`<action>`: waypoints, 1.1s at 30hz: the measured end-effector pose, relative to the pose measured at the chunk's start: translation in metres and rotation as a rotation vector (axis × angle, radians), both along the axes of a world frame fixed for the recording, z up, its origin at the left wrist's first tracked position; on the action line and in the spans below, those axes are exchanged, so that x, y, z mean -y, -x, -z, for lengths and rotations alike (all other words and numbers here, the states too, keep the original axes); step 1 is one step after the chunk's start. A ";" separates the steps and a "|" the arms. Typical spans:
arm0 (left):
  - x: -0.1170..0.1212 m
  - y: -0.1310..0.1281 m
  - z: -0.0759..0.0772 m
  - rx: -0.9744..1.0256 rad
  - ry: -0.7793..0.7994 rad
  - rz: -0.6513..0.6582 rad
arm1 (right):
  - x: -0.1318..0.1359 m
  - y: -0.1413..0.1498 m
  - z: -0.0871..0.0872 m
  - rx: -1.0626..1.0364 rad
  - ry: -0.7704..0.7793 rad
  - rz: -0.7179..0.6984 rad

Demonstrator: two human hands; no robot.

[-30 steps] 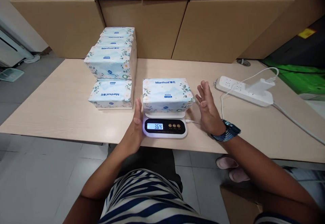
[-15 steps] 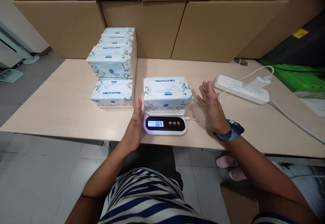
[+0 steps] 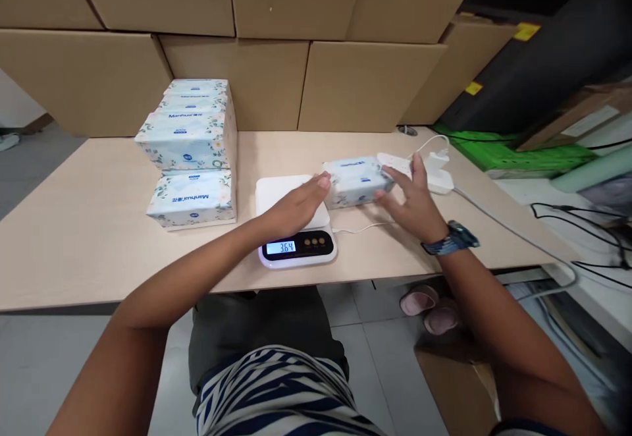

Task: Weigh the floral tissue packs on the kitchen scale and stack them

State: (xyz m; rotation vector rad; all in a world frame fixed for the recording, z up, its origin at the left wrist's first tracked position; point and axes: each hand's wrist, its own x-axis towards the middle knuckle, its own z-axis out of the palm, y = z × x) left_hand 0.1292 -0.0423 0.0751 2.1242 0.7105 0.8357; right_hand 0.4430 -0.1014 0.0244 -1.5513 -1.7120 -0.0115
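Observation:
Between my two hands is a pack of tissues (image 3: 353, 182), pale blue with flowers and a little blurred, just right of the kitchen scale (image 3: 323, 261). My left hand (image 3: 296, 209) reaches across the scale's white plate, its fingertips pressed to the pack's left end. At the right end my right hand (image 3: 412, 202) grips with thumb and fingers spread around the corner. The scale's lit display reads 3.64. Whether the pack touches the tabletop I cannot tell.
Several more tissue packs (image 3: 182, 139) are stacked at the left of the table (image 3: 89, 225). Cardboard boxes (image 3: 365, 87) form a wall behind. A white power strip (image 3: 439, 180) with cables lies at the right, by a green package (image 3: 486, 153).
The tissue pack has left the scale plate and moved right, held between both hands. My left hand crossed over the scale with it. The head view has turned right.

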 end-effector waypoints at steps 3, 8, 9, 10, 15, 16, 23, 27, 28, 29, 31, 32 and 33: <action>-0.027 0.013 0.008 -0.139 -0.156 0.043 | -0.014 0.005 -0.010 0.417 0.082 -0.046; -0.040 0.045 0.010 -0.244 -0.309 0.003 | -0.068 0.029 -0.024 0.548 0.254 -0.197; -0.038 0.047 0.012 -0.253 -0.324 -0.010 | -0.086 0.033 -0.024 0.545 0.262 -0.199; -0.035 0.047 0.015 -0.260 -0.337 -0.014 | -0.105 0.037 -0.024 0.541 0.270 -0.200; -0.016 0.039 0.022 -0.362 -0.410 0.079 | -0.202 0.061 -0.018 0.496 0.293 -0.139; -0.014 0.039 0.022 -0.382 -0.417 0.086 | -0.217 0.065 -0.017 0.487 0.295 -0.123; -0.008 0.042 0.015 -0.487 -0.417 0.044 | -0.264 0.067 -0.010 0.478 0.285 -0.067; -0.007 0.039 0.014 -0.528 -0.419 0.046 | -0.269 0.063 -0.012 0.502 0.292 -0.041; -0.007 0.039 0.014 -0.528 -0.422 0.046 | -0.269 0.064 -0.014 0.509 0.294 -0.032; -0.006 0.038 0.014 -0.528 -0.428 0.049 | -0.269 0.064 -0.015 0.517 0.298 -0.024; -0.006 0.038 0.017 -0.528 -0.448 0.060 | -0.267 0.066 -0.017 0.534 0.310 -0.005; -0.006 0.038 0.019 -0.527 -0.462 0.065 | -0.266 0.067 -0.018 0.541 0.317 0.004; -0.007 0.038 0.021 -0.525 -0.478 0.068 | -0.264 0.068 -0.018 0.546 0.324 0.013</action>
